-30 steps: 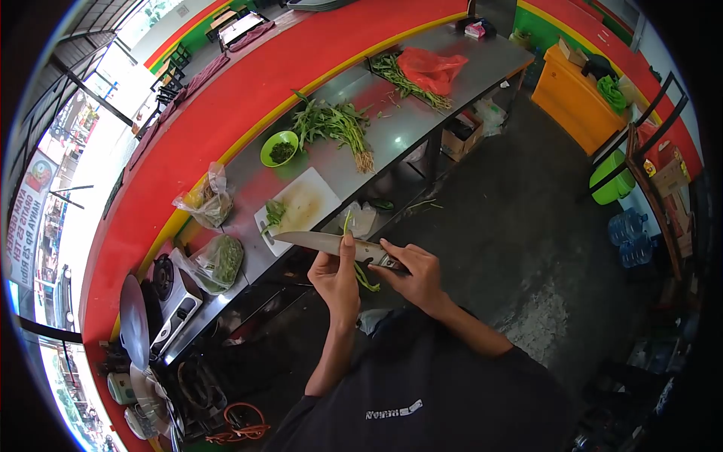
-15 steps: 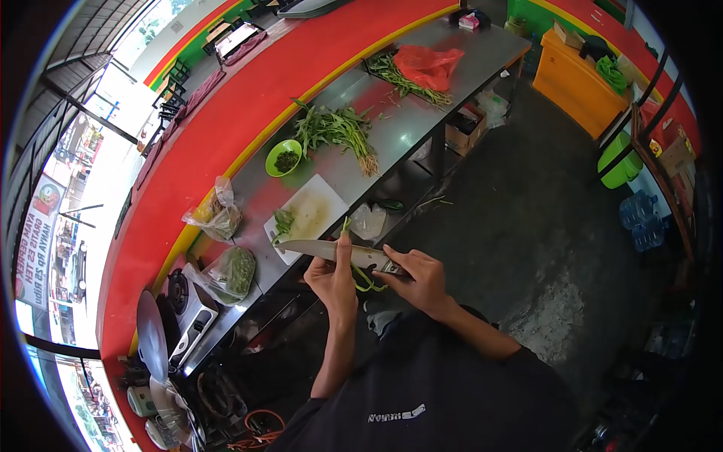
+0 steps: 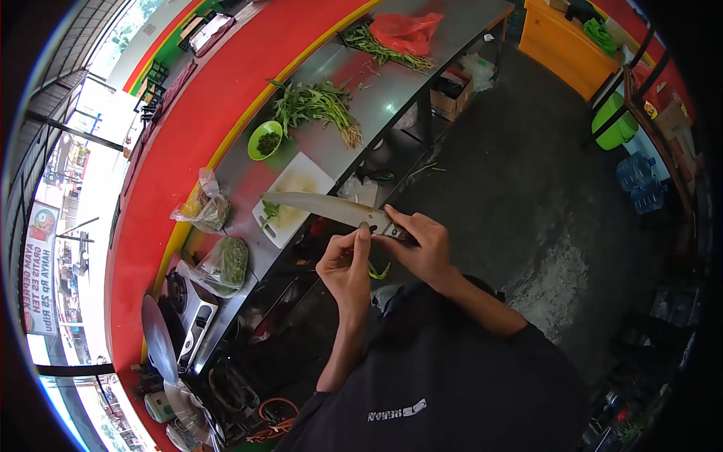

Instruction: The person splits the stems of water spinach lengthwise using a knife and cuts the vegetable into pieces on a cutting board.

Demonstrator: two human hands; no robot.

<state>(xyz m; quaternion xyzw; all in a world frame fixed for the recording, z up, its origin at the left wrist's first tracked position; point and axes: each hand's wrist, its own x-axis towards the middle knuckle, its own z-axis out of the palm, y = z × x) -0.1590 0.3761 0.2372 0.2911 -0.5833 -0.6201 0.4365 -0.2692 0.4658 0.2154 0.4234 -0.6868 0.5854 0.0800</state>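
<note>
Left hand (image 3: 348, 264) shifted toward knife handle (image 3: 403, 234), its fingers pinching a green stem (image 3: 379, 274), mostly hidden, right hand (image 3: 426, 245) gripping the handle.

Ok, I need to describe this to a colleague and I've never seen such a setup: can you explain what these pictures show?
There is no machine here, just a person's two bare hands. Every picture comes from one camera worn on that person's head, looking forward and down, so the dark shirt fills the bottom.

On the metal counter are a white board with some leaves, a green bowl, loose greens, a red bag and clear bags.

The right hand holds a knife by its handle, the blade pointing left in view. The left hand is close to the blade's handle end. A green stem shows just below; how it is held is hidden.
</note>
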